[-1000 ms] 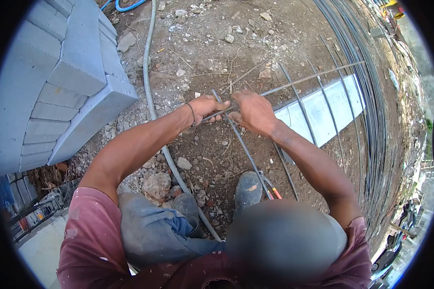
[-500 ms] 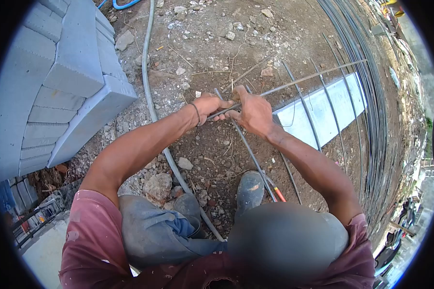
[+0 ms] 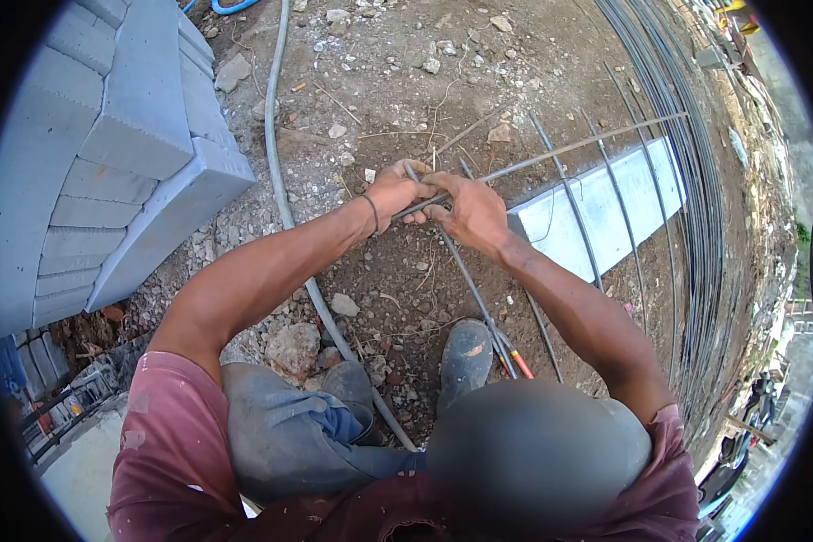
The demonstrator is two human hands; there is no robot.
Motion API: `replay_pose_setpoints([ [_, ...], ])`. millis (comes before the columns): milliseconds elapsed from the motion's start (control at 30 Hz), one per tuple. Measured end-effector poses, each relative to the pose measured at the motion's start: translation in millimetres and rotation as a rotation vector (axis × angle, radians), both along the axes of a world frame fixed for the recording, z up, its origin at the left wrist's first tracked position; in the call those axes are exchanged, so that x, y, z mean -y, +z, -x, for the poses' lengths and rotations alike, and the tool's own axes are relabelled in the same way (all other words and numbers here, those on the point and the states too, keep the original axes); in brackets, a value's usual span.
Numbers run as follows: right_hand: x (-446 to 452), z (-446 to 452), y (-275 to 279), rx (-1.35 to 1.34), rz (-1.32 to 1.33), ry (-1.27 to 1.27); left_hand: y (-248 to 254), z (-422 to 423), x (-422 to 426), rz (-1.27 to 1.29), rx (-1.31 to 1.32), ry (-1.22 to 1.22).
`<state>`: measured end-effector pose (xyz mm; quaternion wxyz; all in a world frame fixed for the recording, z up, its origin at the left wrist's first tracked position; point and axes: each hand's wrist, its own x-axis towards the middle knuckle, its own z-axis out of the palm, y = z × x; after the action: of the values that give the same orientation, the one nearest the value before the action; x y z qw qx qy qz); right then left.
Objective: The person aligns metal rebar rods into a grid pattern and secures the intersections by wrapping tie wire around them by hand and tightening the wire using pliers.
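Both hands meet at the end of a long steel rebar (image 3: 560, 157), where a crossing bar (image 3: 467, 275) passes beneath. My left hand (image 3: 396, 192) is closed around the two bars at this crossing. Against its fingertips, my right hand (image 3: 475, 212) is closed in a pinch; whatever its fingers hold is too small to make out. Several other crossing bars (image 3: 616, 190) lie along the long rebar to the right. Under some of them is a pale grey block (image 3: 637, 210). A tool with red-tipped handles (image 3: 521, 363) lies beside the near end of the crossing bar.
Stacked grey blocks (image 3: 144, 117) stand at the left. A grey hose (image 3: 275, 135) runs across the stony ground past my boots (image 3: 466, 357). At the right lies a bundle of long steel bars (image 3: 703, 244). Rubble chunks (image 3: 294, 350) sit near my left foot.
The right hand's raised index finger has come down toward the left fingers. My left hand has shifted slightly up around the crossing bar's end. The bars stay almost in place.
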<state>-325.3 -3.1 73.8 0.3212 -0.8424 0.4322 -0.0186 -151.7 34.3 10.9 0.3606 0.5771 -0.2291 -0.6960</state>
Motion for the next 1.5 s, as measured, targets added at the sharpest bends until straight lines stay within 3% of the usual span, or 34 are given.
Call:
replay_pose_setpoints([
  [200,16.3,-7.3,-3.7,-0.094,-0.157,0.031,-5.8,-6.2,-1.6,0.019,0.014,-0.053],
  [267,25.5,-11.3,-11.8,-0.216,-0.232,0.100,-17.9,-13.1,-2.4,-0.016,-0.206,-0.018],
  [400,34.6,-9.6,-25.7,-0.138,-0.344,0.150,-4.6,-18.7,-6.8,-0.117,-0.229,-0.011],
  [467,33.3,-11.0,-30.2,-0.116,-0.480,0.038,5.0,-19.3,-10.7,-0.127,-0.215,0.036],
  [600,22.8,-13.5,-25.3,-0.079,-0.487,-0.023,-26.8,-34.0,-16.3,-0.195,-0.480,0.004],
  [667,17.7,-13.7,-24.9,-0.113,-0.353,-0.006,-35.5,-36.6,-14.9,-0.294,-0.643,0.020],
  [867,13.0,-11.6,-21.0,-0.116,-0.325,-0.019,-42.4,-38.0,-12.0,-0.387,-0.716,0.031],
  [1300,7.6,-5.9,-20.5,-0.095,-0.224,-0.006,-40.7,-33.6,-13.8,-0.416,-0.550,0.093],
  [1400,6.4,-5.3,-18.1,-0.072,-0.213,-0.016,-21.9,-30.5,-12.8,-0.404,-0.431,0.293],
  [1467,4.3,-7.0,-15.2,-0.097,-0.216,-0.022,11.6,-19.1,-16.7,-0.183,0.036,0.246],
  [1500,4.7,-7.6,-13.0,-0.094,-0.216,-0.027,16.4,-11.4,-20.9,-0.182,0.038,0.241],
])
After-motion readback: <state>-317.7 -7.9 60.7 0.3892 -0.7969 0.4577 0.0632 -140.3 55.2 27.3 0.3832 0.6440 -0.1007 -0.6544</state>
